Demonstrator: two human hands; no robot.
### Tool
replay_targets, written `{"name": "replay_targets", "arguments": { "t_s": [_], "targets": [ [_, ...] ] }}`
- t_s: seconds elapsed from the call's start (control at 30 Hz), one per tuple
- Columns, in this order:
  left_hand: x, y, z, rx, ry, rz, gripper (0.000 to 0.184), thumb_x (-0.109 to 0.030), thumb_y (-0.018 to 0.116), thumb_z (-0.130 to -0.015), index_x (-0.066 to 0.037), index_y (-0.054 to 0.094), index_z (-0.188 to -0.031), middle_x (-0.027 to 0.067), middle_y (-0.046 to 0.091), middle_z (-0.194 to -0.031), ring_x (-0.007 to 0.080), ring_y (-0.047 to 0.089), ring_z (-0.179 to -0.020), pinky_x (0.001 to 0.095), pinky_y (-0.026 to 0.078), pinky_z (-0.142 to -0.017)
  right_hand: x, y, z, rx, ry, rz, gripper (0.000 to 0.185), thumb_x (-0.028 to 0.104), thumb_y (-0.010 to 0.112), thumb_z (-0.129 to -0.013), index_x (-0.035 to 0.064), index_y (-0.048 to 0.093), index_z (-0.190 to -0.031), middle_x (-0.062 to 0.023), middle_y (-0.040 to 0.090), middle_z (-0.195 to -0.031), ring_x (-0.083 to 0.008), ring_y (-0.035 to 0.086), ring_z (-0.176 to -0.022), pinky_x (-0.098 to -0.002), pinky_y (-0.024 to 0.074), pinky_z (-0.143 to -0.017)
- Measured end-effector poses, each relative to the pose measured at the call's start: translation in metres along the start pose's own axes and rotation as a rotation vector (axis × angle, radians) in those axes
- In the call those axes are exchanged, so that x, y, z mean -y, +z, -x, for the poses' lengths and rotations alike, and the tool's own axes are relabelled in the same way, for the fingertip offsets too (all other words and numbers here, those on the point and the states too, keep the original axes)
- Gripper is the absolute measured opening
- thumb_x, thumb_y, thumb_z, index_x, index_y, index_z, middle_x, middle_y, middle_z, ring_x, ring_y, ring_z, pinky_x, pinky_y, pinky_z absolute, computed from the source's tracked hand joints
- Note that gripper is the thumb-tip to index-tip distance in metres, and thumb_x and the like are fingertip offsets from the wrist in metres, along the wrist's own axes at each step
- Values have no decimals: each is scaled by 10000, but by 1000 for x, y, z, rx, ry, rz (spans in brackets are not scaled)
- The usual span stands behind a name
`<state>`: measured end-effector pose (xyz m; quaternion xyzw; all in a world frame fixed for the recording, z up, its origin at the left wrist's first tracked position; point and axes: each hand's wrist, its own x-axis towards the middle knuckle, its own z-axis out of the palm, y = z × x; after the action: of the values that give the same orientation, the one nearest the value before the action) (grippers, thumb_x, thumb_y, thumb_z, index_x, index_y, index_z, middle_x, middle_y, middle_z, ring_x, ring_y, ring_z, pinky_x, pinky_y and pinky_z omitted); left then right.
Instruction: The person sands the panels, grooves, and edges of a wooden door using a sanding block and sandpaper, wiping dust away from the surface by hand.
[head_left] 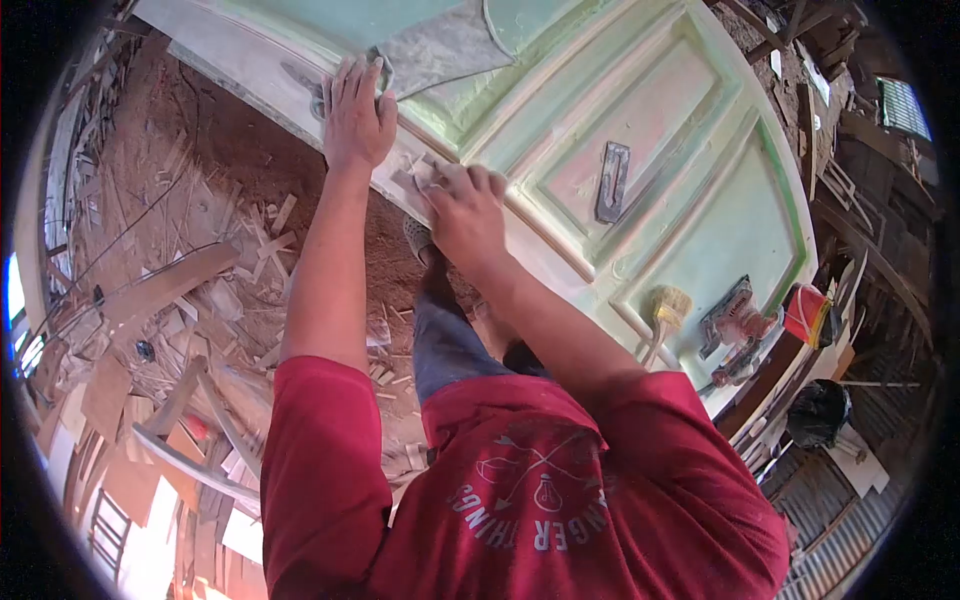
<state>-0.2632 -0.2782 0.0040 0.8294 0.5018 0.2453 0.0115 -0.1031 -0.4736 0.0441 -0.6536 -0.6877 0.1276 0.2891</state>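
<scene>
A pale green and white panelled board with raised mouldings lies in front of me. My left hand rests flat on its near edge, fingers spread, beside a grey cloth. To the right, my right hand is on the same edge strip, its fingers curled over a small brownish sheet that presses on the surface. A dark flat tool with a slot lies on the panel, and a wide paintbrush is near the right end.
A sander-like power tool and a red container are at the panel's right end. A black bag hangs beyond it. Wood scraps litter the dirt floor on the left. My foot is below the panel edge.
</scene>
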Motion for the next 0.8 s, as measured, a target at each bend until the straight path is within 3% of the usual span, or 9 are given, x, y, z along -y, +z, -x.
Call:
{"name": "replay_targets", "arguments": {
  "t_s": [0.13, 0.17, 0.4, 0.53, 0.7, 0.8],
  "targets": [
    [-5, -1, 3, -8, -19, 12, 539, -320, 555, -1078, -126, 550, -1581, 168, 565, -1577, 405, 397, -1574, 616, 228, -1331, -28, -35, 65, -60, 37, 54, 315, 77, 812, -801, 182, 832, -1097, -27, 717, -1336, -307, 637, -1113, -440, 457, -983],
    [-5, -3, 1, -16, -25, 14, 540, -319, 556, -1078, -126, 549, -1582, 167, 565, -1577, 404, 396, -1575, 616, 227, -1332, -29, -42, 73, -75, 39, 78, 395, 62, 813, -780, 197, 827, -1151, -33, 715, -1342, -304, 636, -1107, -439, 455, -966],
    [2, 3, 1, -23, 5, 4, 532, -316, 561, -1076, -137, 552, -1577, 165, 576, -1559, 399, 402, -1573, 618, 224, -1333, -16, -10, 14, -69, -30, 5, 450, 54, 801, -759, 187, 821, -1189, -48, 713, -1345, -330, 632, -1111, -477, 455, -970],
    [-1, 0, 3, -7, -6, 3, 534, -308, 570, -1072, -132, 553, -1575, 166, 582, -1550, 404, 408, -1568, 616, 235, -1327, -33, -37, 62, -63, 11, 63, 416, 61, 808, -766, 198, 834, -1157, -47, 709, -1364, -321, 643, -1114, -479, 469, -965],
    [0, 2, 0, 11, 5, 23, 537, -313, 567, -1077, -127, 547, -1580, 164, 583, -1549, 413, 409, -1566, 613, 240, -1326, -26, -6, 25, -16, -27, 26, 465, 125, 814, -757, 203, 807, -1215, -37, 652, -1447, -311, 604, -1200, -496, 439, -1041],
    [3, 2, 3, 12, -4, -6, 536, -332, 559, -1080, -121, 555, -1573, 166, 578, -1554, 404, 397, -1573, 606, 230, -1334, -22, -28, 42, -33, 1, 43, 453, 130, 817, -751, 200, 812, -1198, -23, 659, -1435, -305, 612, -1197, -491, 445, -1039]
  ]
}}
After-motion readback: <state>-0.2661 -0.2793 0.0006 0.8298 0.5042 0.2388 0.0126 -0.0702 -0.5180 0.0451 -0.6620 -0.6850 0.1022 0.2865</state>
